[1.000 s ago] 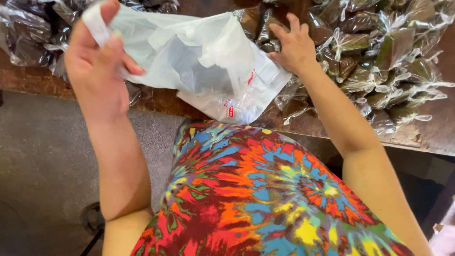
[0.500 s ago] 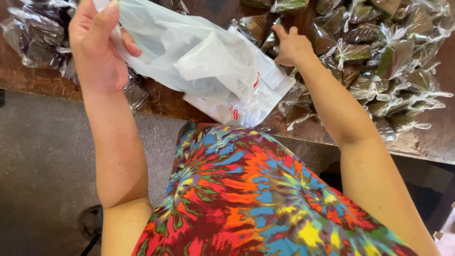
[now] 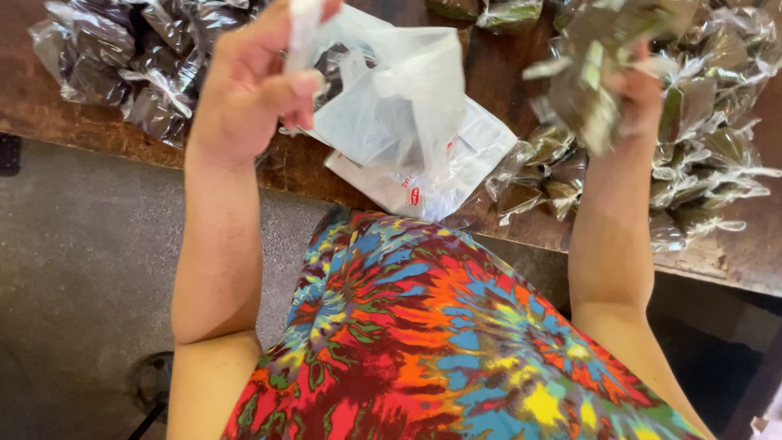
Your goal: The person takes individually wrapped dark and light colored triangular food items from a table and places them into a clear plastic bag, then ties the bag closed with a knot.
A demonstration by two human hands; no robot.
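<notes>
Holding bag & packets over table
L hand (image 3: pixel 244 90) pinches white bag (image 3: pixel 391 106) open; R hand (image 3: pixel 635 98) grips leaf packets (image 3: pixel 590 90) just to the bag's right, same height

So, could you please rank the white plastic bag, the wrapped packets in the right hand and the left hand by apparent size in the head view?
1. White plastic bag, clearly largest.
2. Left hand and wrapped packets look alike; nearness and blur leave them unranked.
</notes>
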